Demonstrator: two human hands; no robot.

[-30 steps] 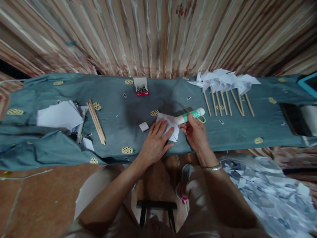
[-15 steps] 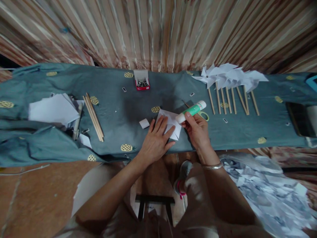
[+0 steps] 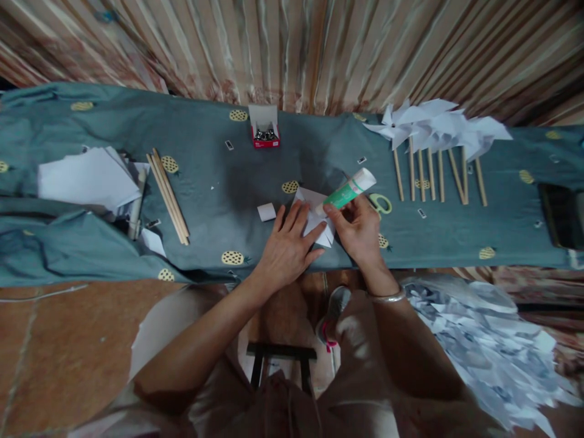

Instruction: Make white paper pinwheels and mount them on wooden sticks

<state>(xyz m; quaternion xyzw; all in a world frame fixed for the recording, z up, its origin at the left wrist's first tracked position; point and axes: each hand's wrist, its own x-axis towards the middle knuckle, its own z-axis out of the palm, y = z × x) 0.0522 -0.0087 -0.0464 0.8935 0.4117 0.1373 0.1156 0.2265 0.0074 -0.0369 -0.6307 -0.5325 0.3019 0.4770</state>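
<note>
My left hand (image 3: 291, 242) lies flat with its fingers spread, pressing a cut white paper square (image 3: 329, 234) onto the cloth. In my right hand (image 3: 360, 231) is a green and white glue stick (image 3: 345, 193), tilted with its lower end down at the paper. Whether the glue touches the sheet is hidden by my fingers. Left of the paper lies a small white paper piece (image 3: 266, 212). Scissors with a pale green handle (image 3: 381, 204) rest just beyond my right hand, their blades mostly covered.
White paper pinwheels (image 3: 438, 125) on wooden sticks lie at the back right. An open red box (image 3: 265, 143) of small metal pieces stands at the back. Paper sheets (image 3: 86, 182) and loose sticks (image 3: 168, 198) lie left. A phone (image 3: 561, 216) is far right; paper scraps (image 3: 488, 347) fill a bag below.
My right hand has brought the glue stick down and left onto the paper, its fingers now nearer the lower end. My left hand keeps its place on the sheet. The view has shifted slightly.
</note>
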